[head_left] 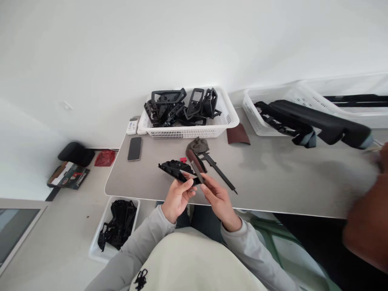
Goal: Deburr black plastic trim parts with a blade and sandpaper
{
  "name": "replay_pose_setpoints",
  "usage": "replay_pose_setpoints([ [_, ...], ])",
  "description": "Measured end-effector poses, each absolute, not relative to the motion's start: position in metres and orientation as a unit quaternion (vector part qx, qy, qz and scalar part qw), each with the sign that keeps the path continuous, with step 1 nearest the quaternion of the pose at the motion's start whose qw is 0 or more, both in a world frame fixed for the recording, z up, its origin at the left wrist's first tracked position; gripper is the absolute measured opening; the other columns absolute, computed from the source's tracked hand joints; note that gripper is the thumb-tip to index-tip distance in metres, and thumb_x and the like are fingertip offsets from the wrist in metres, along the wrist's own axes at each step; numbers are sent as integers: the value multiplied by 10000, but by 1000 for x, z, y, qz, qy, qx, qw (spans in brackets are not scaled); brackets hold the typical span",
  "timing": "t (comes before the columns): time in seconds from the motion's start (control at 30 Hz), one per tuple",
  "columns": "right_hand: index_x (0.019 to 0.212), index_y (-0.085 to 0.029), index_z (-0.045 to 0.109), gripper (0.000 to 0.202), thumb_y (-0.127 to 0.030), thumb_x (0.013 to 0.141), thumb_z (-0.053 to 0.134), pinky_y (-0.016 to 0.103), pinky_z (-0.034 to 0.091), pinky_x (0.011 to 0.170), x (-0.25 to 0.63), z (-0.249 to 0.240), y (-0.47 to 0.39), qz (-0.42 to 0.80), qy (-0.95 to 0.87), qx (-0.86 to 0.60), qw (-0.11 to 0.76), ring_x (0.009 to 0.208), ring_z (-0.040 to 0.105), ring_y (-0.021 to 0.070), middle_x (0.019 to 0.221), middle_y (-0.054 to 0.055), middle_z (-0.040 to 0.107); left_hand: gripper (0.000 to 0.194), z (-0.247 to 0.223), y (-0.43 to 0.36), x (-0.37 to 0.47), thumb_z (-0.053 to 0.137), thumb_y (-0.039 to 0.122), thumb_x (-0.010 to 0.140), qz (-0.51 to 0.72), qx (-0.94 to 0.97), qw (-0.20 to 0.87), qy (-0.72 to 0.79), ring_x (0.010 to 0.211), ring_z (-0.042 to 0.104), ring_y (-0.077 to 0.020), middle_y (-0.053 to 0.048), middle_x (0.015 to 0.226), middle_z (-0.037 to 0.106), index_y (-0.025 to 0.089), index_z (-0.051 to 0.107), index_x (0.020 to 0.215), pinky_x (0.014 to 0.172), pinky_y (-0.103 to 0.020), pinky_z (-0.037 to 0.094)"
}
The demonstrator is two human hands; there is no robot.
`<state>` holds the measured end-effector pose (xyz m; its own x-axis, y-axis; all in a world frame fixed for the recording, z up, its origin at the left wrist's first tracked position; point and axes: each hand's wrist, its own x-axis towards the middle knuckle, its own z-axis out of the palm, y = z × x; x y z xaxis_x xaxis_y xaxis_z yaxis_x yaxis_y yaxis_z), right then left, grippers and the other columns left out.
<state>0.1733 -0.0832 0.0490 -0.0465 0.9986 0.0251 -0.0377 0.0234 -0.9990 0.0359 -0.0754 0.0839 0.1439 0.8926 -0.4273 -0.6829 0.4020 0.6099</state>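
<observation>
My left hand (pixel 178 198) is closed on the near end of a black plastic frame part (pixel 174 167), held tilted above the table's front edge. My right hand (pixel 218 199) pinches a narrow flat file (pixel 197 170), its far end pointing up and away. The file lies against or just over the frame's right end; whether they touch I cannot tell. Just beyond my hands lie a curled maroon sandpaper piece (pixel 194 158), a crumpled grey cloth (pixel 198 144), a dark caliper (pixel 221 173) and a small red piece (pixel 183 160).
A white basket (pixel 188 132) of black frames stands at the back, beside a maroon sheet (pixel 238 135) and a phone (pixel 134 148). Another person's arm (pixel 368 214) reaches in at right near long black parts (pixel 315 121). A white bin (pixel 96 248) holds black parts below left.
</observation>
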Motion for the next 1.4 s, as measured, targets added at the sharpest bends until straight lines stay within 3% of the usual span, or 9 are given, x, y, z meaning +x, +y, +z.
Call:
replay_pose_setpoints([
  [0.1,1239,-225,631,455,-479,868,564,339,559,633,172,50,-83,490,-540,-471,496,800,663,218,963,67,720,386,83,-75,36,863,220,565,542,144,739,374,559,609,-58,35,771,646,162,608,849,544,-171,521],
  [0.27,1255,-213,628,419,-419,901,541,391,535,875,179,60,-86,433,-613,-469,466,971,674,231,1143,92,705,397,79,-67,29,850,354,582,587,173,692,384,549,616,-84,26,747,643,159,609,830,529,-206,521],
  [0.5,1306,-190,595,411,-293,943,433,337,555,707,186,78,-95,337,-734,-473,352,787,685,217,949,98,724,414,78,-59,24,848,416,568,634,205,625,406,672,616,-98,24,756,648,165,622,807,581,-204,510],
  [0.67,1296,-219,600,402,-273,941,422,327,558,714,190,79,-98,303,-754,-486,322,844,697,227,1011,94,728,418,75,-57,18,836,440,580,644,202,608,419,677,615,-104,18,747,646,166,621,810,576,-204,498],
  [0.8,1301,-183,592,406,-285,952,411,301,550,661,191,81,-98,295,-761,-479,323,753,686,201,913,95,725,423,75,-57,17,837,442,583,641,210,609,418,691,615,-107,12,748,649,160,623,814,568,-194,487],
  [1.03,1269,-203,621,380,-280,931,465,339,537,838,191,85,-96,387,-726,-458,336,949,677,218,1076,92,723,471,79,-57,15,851,399,579,632,201,625,412,654,615,-101,24,732,653,171,612,916,593,-213,523],
  [1.17,1241,-208,645,414,-407,889,554,296,528,657,190,77,-93,491,-610,-456,423,715,636,165,997,80,724,466,83,-57,15,862,366,571,619,185,653,395,619,616,-89,23,721,652,164,613,910,551,-191,533],
  [1.27,1299,-218,596,529,-493,848,596,228,354,409,184,70,-89,562,-503,-452,476,452,413,71,893,58,698,455,84,-59,18,861,363,578,593,182,689,374,579,600,-73,24,708,641,152,619,900,517,-173,534],
  [1.4,1255,-173,615,575,-524,801,647,215,217,380,178,67,-86,596,-445,-448,496,409,282,66,521,-60,461,446,85,-62,19,857,325,597,553,189,732,351,595,606,-66,22,739,638,144,617,927,536,-163,546],
])
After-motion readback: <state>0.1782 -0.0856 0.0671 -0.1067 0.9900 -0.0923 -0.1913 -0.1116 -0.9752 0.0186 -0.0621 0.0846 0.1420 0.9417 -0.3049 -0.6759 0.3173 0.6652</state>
